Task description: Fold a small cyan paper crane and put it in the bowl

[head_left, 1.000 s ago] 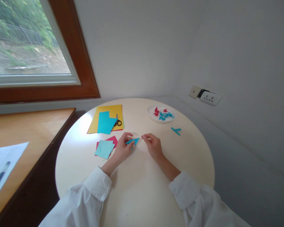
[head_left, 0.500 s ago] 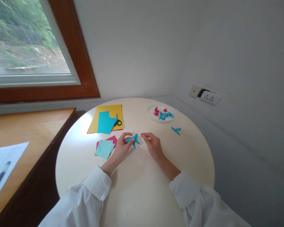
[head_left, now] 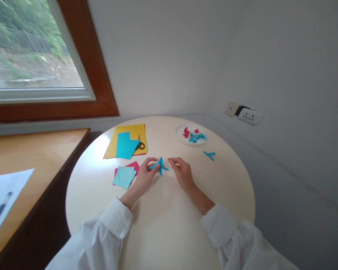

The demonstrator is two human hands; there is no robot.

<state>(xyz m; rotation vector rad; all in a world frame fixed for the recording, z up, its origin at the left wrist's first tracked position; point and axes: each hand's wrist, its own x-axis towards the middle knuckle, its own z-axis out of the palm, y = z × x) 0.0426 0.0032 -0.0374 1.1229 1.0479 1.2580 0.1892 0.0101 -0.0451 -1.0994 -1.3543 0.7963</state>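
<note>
My left hand (head_left: 144,175) pinches a small folded blue paper figure (head_left: 159,166) just above the round cream table (head_left: 163,221); thin pointed flaps stick out of it. My right hand (head_left: 181,171) hovers just to the right of the figure, fingers curled toward it with the thumb and forefinger close together, not touching the paper. Both arms wear white sleeves.
Left of my hands lie small pale-blue squares on a red sheet (head_left: 124,175). Farther back a yellow sheet (head_left: 129,142) carries blue paper and black scissors (head_left: 140,144). A white plate (head_left: 191,135) with red and blue folded pieces stands back right, a blue scrap (head_left: 209,154) beside it. A wooden bench (head_left: 22,165) sits left.
The blue paper went from a flat triangle stretched between both hands to a figure with splayed flaps held by the left hand alone. My right hand let go and stays beside it.
</note>
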